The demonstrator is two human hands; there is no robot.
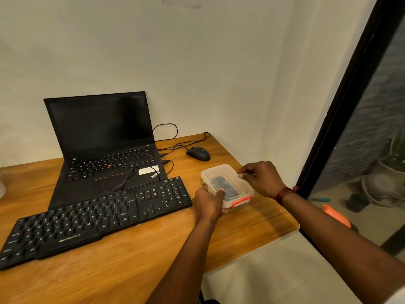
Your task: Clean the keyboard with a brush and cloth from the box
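Warm wooden desk (252, 227) runs up to a plain white wall (219, 73), with a black-framed glass door (341, 106) at my right. An open laptop (98, 128) with a dark screen stands at the back, a looped black cable (122, 178) lying across its palm rest. The black keyboard (92, 218) lies slantwise just in front of it, its far edge touching the laptop's front. A black mouse (198, 153) sits beyond, near the wall. The clear plastic box (225, 175) rests on the desk just beside the keyboard's right end, its lid on and an orange latch (241, 201) at the near end. Through the lid I see something dark (221, 183), but I cannot tell what it is. My left hand (208, 205) grips the box's near left side, fingers curled round it and thumb over the top edge. My right hand (263, 178), a red band (283, 194) at its wrist, has its fingers bent together, pinching the rim at the far right side.
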